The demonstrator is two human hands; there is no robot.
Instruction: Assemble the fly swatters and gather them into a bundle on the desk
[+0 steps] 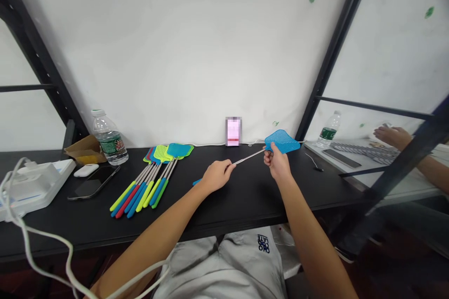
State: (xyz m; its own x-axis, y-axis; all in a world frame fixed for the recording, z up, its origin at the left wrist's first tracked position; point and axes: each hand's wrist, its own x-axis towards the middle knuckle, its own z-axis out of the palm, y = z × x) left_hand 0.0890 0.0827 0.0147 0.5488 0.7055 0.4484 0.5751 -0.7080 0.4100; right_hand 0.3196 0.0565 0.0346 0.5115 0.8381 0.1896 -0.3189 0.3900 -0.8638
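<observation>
A blue fly swatter (286, 141) with a thin metal rod is held above the black desk by both my hands. My left hand (216, 174) is closed round the rod near the handle; the blue handle tip pokes out behind it. My right hand (276, 160) pinches the swatter where the rod meets the mesh head, thumb on top. To the left lies a fanned pile of fly swatters (159, 168) with yellow, blue, red and green handles, mesh heads toward the wall.
On the left stand a water bottle (110, 140), a cardboard box (84, 152), a white earbud case (86, 170), a phone (94, 182) and a power strip (38, 191) with white cables. A lit phone (233, 132) leans on the wall. At right, another person's hand (394, 137) shows beyond the black frame.
</observation>
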